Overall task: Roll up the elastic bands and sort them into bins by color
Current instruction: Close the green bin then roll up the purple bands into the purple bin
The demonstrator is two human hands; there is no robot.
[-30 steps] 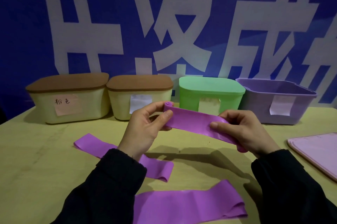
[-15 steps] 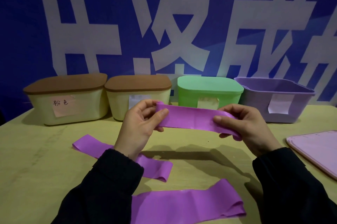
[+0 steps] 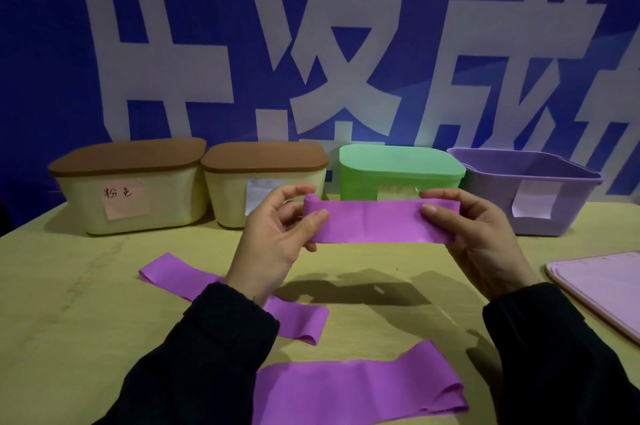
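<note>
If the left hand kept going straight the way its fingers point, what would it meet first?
Probably the cream bin with the brown lid right behind the left hand, which pinches the purple elastic band; depth is unclear.

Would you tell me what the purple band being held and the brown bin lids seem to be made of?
Held band: thin matte elastic, probably rubber or latex; it creases and curls at its left end. Brown lids: smooth and matte, possibly wood or wood-coloured plastic; no grain shows.
</note>
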